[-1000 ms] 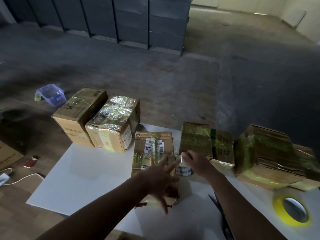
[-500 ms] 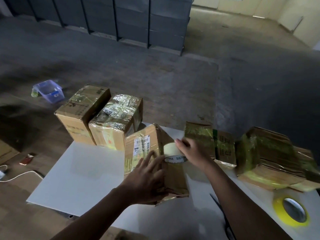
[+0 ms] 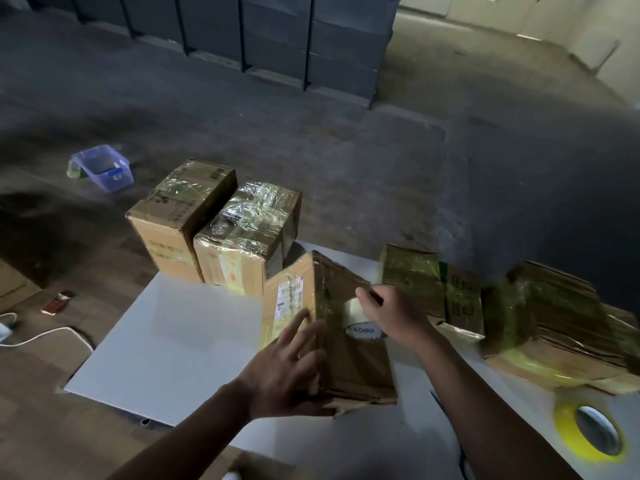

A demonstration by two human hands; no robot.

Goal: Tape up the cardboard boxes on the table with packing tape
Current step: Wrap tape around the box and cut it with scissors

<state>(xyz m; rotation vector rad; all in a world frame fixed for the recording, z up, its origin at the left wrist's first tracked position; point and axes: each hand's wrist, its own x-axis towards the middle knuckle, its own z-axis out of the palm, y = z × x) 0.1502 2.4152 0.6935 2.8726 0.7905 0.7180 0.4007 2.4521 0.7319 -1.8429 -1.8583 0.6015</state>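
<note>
A small cardboard box (image 3: 349,362) with a white label stands tilted on the white table (image 3: 180,341). My left hand (image 3: 291,368) presses against its near left edge, fingers spread along the corner. My right hand (image 3: 394,317) grips a roll of packing tape (image 3: 360,322) printed "IN CHINA" and holds it against the box's upper face. Shiny tape runs over the box's top edge. The roll is partly hidden by my fingers.
Two taped boxes (image 3: 183,216) (image 3: 247,237) stand at the table's far left corner. Flattened taped cartons (image 3: 433,285) (image 3: 561,323) lie to the right. A yellow tape roll (image 3: 588,431) and dark scissors (image 3: 450,427) lie near right. On the floor are a blue tub (image 3: 104,168) and a cable (image 3: 45,336).
The small box has been tipped up from lying flat to standing on its edge. My right hand carried the tape roll up and over its top face. My left hand shifted to the box's near corner.
</note>
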